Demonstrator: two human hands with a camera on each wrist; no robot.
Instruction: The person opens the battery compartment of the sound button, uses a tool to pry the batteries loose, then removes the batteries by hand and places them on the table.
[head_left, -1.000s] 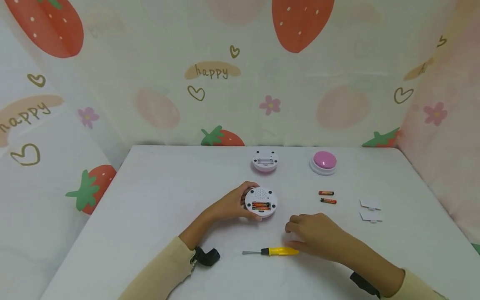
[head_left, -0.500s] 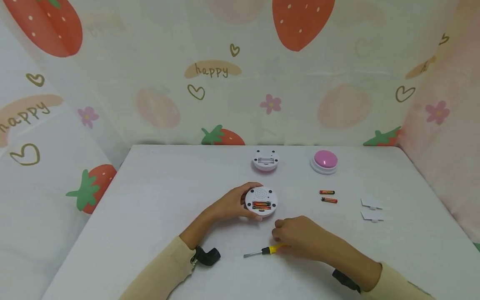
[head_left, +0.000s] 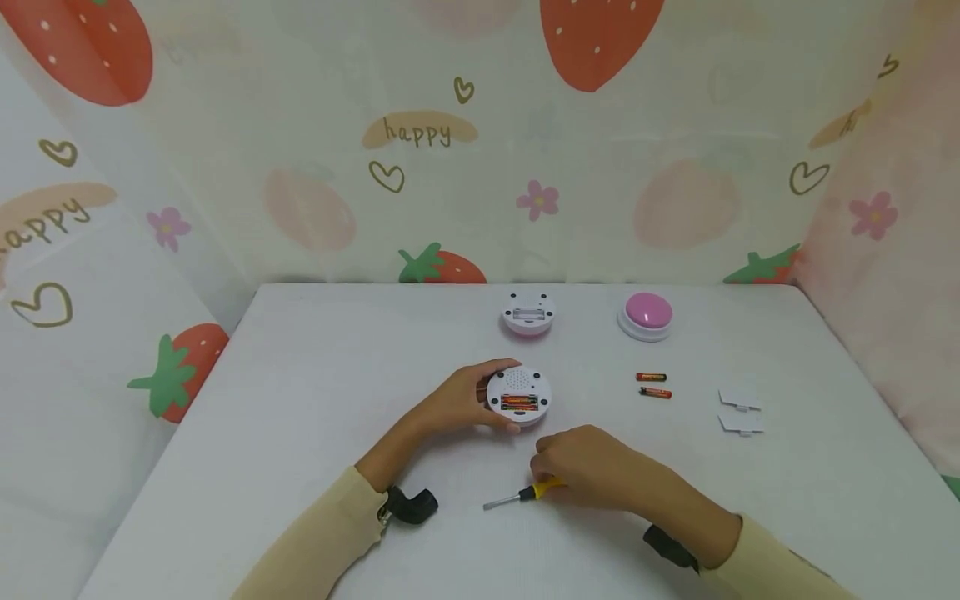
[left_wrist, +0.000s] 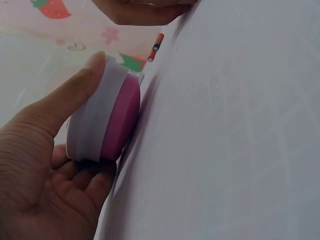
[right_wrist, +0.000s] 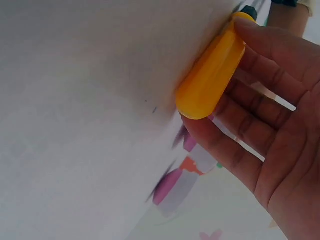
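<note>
My left hand (head_left: 459,402) grips a round white button device (head_left: 519,382) by its side, thumb at the near rim. It is upside down: the underside faces up, with dark feet, a speaker grille and two batteries (head_left: 519,403) in an uncovered compartment. The left wrist view shows its pink dome (left_wrist: 121,117) facing down, close to the table. My right hand (head_left: 603,468) pinches the yellow handle of a flathead screwdriver (right_wrist: 212,75), thumb near the dark collar, fingers behind. The metal shaft (head_left: 501,502) points left, low over the table.
Behind stands a second upturned button device (head_left: 528,325) with a bare battery compartment. A pink button (head_left: 648,311) sits upright to its right. Two loose batteries (head_left: 652,385) and two white battery covers (head_left: 740,412) lie on the right of the white table (head_left: 337,350).
My right hand has moved left and taken the screwdriver by its handle; its handle end is now raised and turned away from me. My left hand keeps its hold on the button device.
</note>
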